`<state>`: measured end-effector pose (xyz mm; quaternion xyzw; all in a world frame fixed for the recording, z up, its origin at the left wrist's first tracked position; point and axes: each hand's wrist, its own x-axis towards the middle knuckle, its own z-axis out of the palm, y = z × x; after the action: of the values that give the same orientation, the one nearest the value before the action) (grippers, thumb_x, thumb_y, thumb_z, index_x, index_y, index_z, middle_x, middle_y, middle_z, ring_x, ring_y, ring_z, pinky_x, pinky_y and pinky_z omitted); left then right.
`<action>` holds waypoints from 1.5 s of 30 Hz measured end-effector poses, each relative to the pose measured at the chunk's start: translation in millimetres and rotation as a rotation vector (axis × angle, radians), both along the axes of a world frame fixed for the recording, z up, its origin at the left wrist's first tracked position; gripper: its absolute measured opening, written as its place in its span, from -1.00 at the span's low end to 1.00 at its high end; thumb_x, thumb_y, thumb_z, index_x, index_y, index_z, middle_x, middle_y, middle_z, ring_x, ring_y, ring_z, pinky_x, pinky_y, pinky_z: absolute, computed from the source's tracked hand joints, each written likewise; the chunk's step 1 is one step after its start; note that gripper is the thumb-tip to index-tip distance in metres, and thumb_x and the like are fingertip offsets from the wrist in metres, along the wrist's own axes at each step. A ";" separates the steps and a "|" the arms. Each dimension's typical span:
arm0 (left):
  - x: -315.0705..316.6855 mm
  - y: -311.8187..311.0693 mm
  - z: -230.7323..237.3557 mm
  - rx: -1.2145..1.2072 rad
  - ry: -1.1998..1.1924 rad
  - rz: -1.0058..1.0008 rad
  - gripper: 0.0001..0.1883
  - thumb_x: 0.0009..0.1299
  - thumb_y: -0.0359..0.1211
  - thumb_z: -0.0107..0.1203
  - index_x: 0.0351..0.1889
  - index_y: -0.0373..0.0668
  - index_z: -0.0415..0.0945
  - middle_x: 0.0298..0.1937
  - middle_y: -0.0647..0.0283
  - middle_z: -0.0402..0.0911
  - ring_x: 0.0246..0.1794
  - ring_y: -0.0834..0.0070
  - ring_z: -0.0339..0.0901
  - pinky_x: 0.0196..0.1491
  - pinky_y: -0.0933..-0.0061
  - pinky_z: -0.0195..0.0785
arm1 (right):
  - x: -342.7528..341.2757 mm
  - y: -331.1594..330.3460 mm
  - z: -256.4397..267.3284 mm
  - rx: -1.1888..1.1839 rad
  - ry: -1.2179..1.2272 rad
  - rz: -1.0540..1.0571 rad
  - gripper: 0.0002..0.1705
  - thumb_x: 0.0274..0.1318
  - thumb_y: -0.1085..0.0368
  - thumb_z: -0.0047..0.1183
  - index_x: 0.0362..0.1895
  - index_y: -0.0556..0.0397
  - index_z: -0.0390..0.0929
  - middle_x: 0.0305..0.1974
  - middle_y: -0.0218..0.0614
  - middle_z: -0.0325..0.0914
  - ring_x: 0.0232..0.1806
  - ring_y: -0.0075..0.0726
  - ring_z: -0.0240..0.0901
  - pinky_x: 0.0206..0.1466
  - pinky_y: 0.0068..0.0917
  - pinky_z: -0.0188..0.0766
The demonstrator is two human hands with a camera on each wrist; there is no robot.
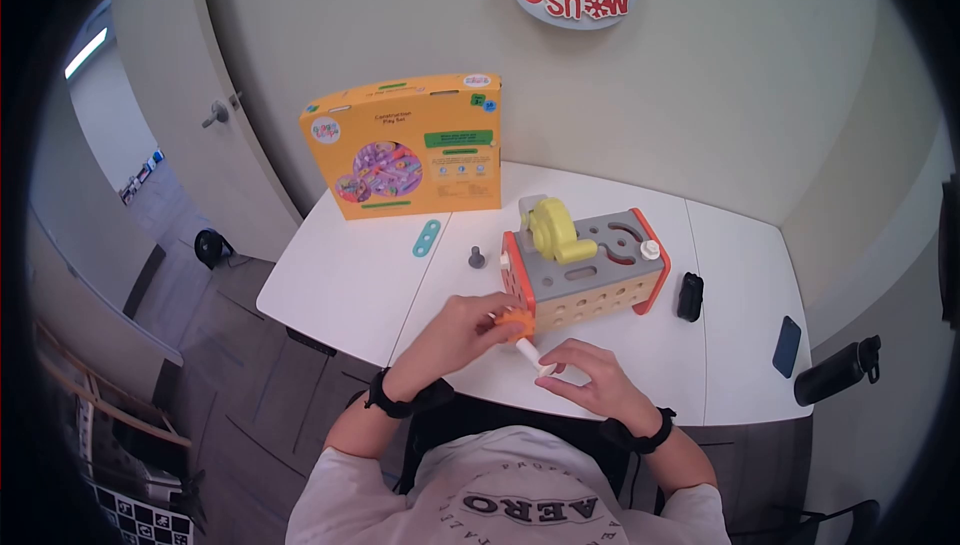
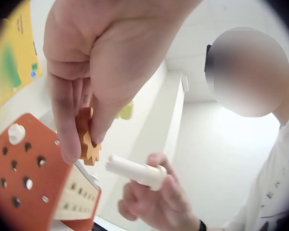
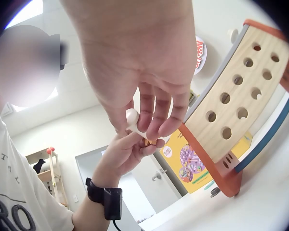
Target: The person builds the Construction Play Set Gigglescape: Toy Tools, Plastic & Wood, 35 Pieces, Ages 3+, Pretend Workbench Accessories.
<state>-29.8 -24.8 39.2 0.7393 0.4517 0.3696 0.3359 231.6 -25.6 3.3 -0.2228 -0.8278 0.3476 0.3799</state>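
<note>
My left hand pinches an orange gear by the left end of the toy workbench. In the left wrist view the gear sits between thumb and fingers. My right hand grips the headed end of a white peg, its shaft pointing at the gear; the left wrist view shows a small gap between the peg and the gear. In the right wrist view the peg's round head shows between thumb and fingers, and the gear is mostly hidden.
A yellow-green part and a white bolt head are on the bench top. Around it are a grey bolt, a teal strip, a yellow box, a black case, a phone and a black bottle.
</note>
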 end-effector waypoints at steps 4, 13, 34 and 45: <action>13.0 -7.9 1.2 0.051 0.032 -0.055 -0.70 0.55 -0.46 0.22 0.20 -0.32 0.60 -0.06 0.08 0.80 -0.09 0.36 0.82 0.02 0.40 0.70 | 1.0 0.7 2.3 0.049 -0.006 -0.046 -0.67 0.18 0.32 0.45 -0.01 0.12 0.68 -0.16 -0.26 0.67 -0.26 -0.31 0.64 -0.16 -0.40 0.61; 23.6 -17.1 -1.1 -0.005 -0.047 -0.167 -0.67 0.61 -0.42 0.14 0.28 -0.28 0.58 0.31 0.05 0.61 0.08 0.27 0.75 0.07 0.35 0.68 | -0.6 4.5 -4.8 0.129 0.010 -0.151 -0.62 0.16 0.31 0.47 0.03 0.09 0.67 -0.27 -0.32 0.66 -0.33 -0.36 0.59 -0.20 -0.43 0.58; 16.5 8.6 -23.0 0.459 0.208 0.012 -0.50 0.43 -0.35 0.36 0.32 -0.13 0.52 0.45 0.04 0.37 0.44 0.00 0.36 0.46 0.04 0.33 | 46.9 48.0 2.9 -0.096 -0.180 -0.160 -0.59 0.14 0.29 0.48 0.02 0.18 0.67 -0.14 -0.22 0.68 -0.20 -0.32 0.64 -0.13 -0.47 0.60; 25.6 27.9 -59.6 0.412 0.220 0.046 -0.42 0.36 -0.34 0.43 0.34 -0.11 0.51 0.63 -0.01 0.19 0.72 -0.14 -0.04 0.62 -0.09 0.05 | 55.6 61.5 -10.0 -0.132 -0.118 -0.177 -0.57 0.12 0.27 0.49 0.05 0.17 0.70 -0.15 -0.24 0.68 -0.25 -0.35 0.63 -0.14 -0.46 0.60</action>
<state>-4.2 3.2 -20.4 0.8176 0.4174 0.3787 0.1184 287.2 35.9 -6.7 -0.3397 -0.8011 0.3527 0.3442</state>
